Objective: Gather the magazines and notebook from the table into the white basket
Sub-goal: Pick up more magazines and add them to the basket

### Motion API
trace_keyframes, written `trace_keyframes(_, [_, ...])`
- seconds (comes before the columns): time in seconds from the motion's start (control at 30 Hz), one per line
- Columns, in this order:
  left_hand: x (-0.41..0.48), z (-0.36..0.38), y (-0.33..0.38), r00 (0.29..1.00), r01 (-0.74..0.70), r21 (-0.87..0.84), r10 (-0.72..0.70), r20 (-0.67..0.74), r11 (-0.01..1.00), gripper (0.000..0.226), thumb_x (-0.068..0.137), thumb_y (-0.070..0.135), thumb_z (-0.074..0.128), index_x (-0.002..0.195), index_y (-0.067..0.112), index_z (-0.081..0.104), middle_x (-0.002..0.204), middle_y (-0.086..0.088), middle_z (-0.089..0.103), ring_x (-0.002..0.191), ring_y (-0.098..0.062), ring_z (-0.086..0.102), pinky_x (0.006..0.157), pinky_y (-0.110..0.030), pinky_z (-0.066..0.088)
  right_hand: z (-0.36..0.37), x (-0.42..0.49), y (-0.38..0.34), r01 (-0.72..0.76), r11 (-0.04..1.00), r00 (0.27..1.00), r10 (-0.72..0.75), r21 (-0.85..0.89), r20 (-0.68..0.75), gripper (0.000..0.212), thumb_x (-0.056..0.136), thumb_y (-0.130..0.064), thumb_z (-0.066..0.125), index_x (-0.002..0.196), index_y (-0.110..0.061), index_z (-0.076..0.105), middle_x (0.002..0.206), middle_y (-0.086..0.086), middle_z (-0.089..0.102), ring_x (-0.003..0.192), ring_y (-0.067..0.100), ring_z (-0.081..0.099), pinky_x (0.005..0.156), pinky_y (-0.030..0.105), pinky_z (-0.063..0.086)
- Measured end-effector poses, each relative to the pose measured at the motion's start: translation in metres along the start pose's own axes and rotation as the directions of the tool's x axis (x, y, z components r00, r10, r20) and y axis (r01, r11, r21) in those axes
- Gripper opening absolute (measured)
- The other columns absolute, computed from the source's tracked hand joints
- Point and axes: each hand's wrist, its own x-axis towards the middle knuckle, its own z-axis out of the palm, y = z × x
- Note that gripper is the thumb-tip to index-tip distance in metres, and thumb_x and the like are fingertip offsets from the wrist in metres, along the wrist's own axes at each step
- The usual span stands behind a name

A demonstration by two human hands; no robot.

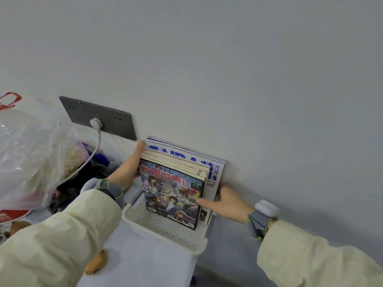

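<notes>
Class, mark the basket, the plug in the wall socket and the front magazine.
basket (165, 238): head view, near perforated wall.
plug (95, 123): head view, its white body.
front magazine (172, 195): head view, middle of cover.

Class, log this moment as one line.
stage: magazines stood in white basket | left hand: flat against left edge | right hand: pinches right edge, thumb on cover
</notes>
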Motion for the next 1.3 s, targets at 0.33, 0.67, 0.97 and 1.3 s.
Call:
trace_keyframes(0.33, [-0.003, 0.001, 0.001, 0.994, -0.066, 0.066, 0.060, 0.095, 0.996, 0.061, 0.076, 0.074, 0.037, 0.108, 0.027, 0.058, 0.106, -0.002, 0.070, 0.100, -0.022, 0.066, 0.092, -0.039, 0.049, 0.022, -0.005, -0.012, -0.005, 1.000, 0.978, 0.000, -0.019, -0.210, 0.087, 0.065, -0.053, 0.077, 0.125, -0.007, 0.035, 0.128, 0.006, 0.055, 0.111, 0.022, 0.060, 0.080, 0.024, 0.051])
trace_keyframes(0.67, [-0.010, -0.029, -0.028, 0.905, -0.332, 0.416, 0.162, 0.394, 0.847, 0.058, 0.072, -0.007, 0.074, 0.109, 0.033, 0.053, 0.096, 0.037, 0.066, 0.094, 0.017, 0.059, 0.072, -0.002, 0.047, 0.031, -0.008, -0.002, 0.022, 0.993, 0.922, 0.024, 0.114, -0.387, 0.075, 0.058, -0.049, 0.083, 0.102, -0.015, 0.034, 0.111, 0.004, 0.065, 0.097, 0.021, 0.066, 0.061, 0.015, 0.044])
trace_keyframes(0.97, [-0.007, -0.038, -0.044, 0.918, -0.315, 0.457, 0.144, 0.370, 0.832, 0.049, 0.075, -0.005, 0.071, 0.096, 0.036, 0.056, 0.080, 0.039, 0.065, 0.079, 0.023, 0.058, 0.060, 0.000, 0.045, 0.024, -0.010, 0.002, 0.153, 0.984, 0.985, -0.143, 0.094, -0.101, 0.068, 0.058, -0.055, 0.079, 0.120, -0.035, 0.058, 0.118, -0.008, 0.064, 0.112, 0.013, 0.058, 0.096, 0.038, 0.050])
trace_keyframes(1.3, [-0.006, -0.031, -0.055, 0.877, -0.473, 0.399, 0.374, 0.302, 0.786, 0.047, 0.070, 0.002, 0.078, 0.106, 0.028, 0.064, 0.104, 0.016, 0.070, 0.102, -0.003, 0.064, 0.087, -0.018, 0.052, 0.034, 0.002, -0.006, 0.115, 0.980, 0.950, -0.060, 0.165, -0.305, 0.028, 0.066, -0.006, 0.077, 0.092, -0.013, 0.068, 0.087, 0.000, 0.073, 0.087, 0.017, 0.068, 0.051, -0.005, 0.037])
